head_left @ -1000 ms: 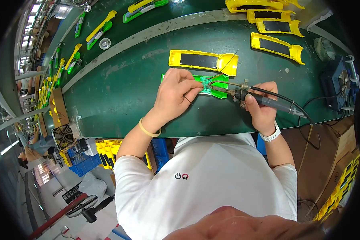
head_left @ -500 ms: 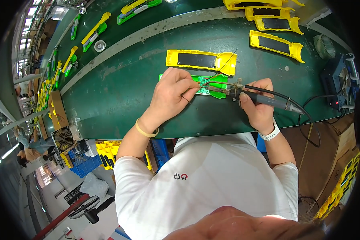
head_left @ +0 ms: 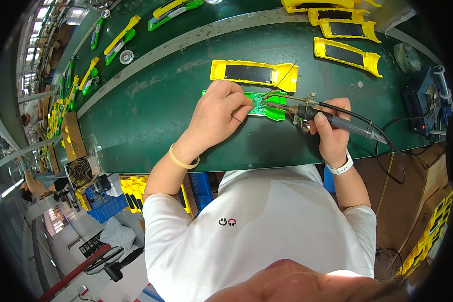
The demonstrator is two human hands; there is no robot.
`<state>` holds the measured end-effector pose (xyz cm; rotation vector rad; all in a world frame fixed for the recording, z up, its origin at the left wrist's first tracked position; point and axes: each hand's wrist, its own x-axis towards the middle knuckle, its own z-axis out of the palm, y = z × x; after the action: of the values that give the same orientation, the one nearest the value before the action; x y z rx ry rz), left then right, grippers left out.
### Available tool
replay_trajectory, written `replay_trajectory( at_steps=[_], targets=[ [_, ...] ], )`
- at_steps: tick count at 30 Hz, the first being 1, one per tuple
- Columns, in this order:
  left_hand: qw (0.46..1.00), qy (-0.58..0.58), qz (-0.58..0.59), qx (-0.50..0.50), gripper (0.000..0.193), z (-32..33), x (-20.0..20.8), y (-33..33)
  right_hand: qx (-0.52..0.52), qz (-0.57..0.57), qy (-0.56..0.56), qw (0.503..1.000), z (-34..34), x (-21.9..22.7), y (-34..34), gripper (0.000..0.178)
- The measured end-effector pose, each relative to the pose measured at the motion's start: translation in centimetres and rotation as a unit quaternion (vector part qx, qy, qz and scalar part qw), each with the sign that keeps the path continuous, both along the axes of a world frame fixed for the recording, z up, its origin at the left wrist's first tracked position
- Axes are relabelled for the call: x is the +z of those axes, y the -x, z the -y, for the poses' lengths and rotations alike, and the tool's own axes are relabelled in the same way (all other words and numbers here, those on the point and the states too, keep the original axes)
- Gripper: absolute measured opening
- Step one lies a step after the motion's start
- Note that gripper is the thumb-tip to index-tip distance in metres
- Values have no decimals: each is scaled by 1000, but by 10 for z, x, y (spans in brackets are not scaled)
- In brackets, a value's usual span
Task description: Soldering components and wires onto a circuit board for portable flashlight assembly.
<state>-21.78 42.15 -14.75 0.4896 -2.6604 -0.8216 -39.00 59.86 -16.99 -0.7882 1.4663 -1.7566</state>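
Since the earlier frame, the right hand [head_left: 333, 138] and the soldering iron [head_left: 350, 126] have drawn back slightly toward the right end of the table [head_left: 151, 136], while the left hand [head_left: 214, 113] stays almost in place. The right fingers are wrapped round the iron's handle; the left fingers are pinched together, apparently on the dark wire [head_left: 237, 120] that pokes out beneath them, though the pinch itself is partly hidden. The iron is probably fairly light but tugged by its cable; take it only by the handle, as the metal end is likely hot. The green housing [head_left: 275, 111], inward from the table's near edge, should be stiff, light plastic that may slide; steady it by its side walls. The circuit board [head_left: 256, 109] inside it is likely rigid yet fragile, best held by its edges; the wire should bend easily. In looks, the iron is grey and black, the housing bright green with a flared right end, the board bluish green, the wire thin.
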Motion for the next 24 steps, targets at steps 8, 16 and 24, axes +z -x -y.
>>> replay_trajectory(
  at_steps=[8, 16, 24],
  targets=[
    [986, 141, 21, 89, 25, 0, 27, -22, -12, 0, -5, 1000, -3, -2, 3, 26],
    [997, -78, -19, -1, 13, 0, 7, -16, -2, 16, 10, 1000, -5, -1, 5, 28],
    [981, 139, -101, -85, 22, 1, -9, -6, -17, -10, -2, 1000, -6, -6, 8, 25]
  ],
)
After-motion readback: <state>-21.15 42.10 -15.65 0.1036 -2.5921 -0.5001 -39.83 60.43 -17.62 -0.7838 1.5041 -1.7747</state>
